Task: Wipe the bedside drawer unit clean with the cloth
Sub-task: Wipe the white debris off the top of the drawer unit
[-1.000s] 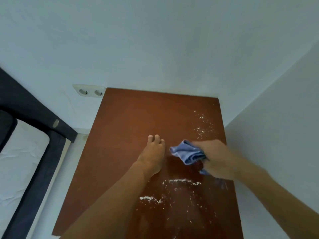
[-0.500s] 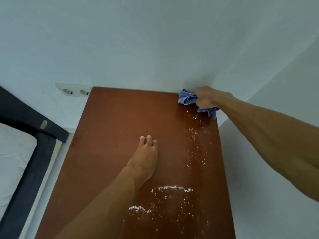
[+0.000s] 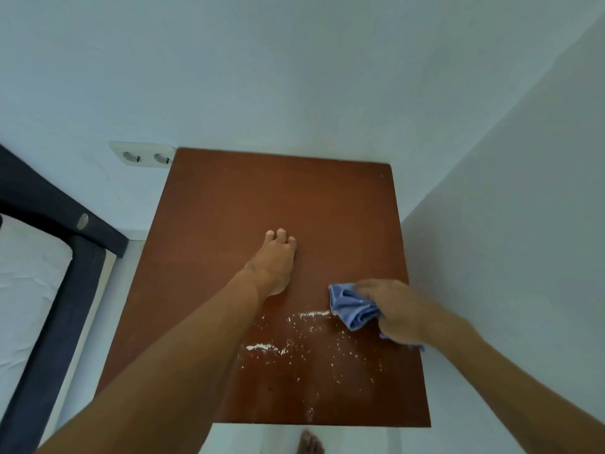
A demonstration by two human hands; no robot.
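We grip the bunched blue cloth (image 3: 355, 310) in our right hand (image 3: 397, 311), fingers clamped on it, near the right edge of the brown drawer unit top (image 3: 262, 191); our left hand (image 3: 274, 263) lies flat mid-top, fingers together. A careless sweep could push the white powder (image 3: 294, 335) off the front edge onto the floor — or smear it; the drawers themselves are hidden below, and the right hand is blurred.
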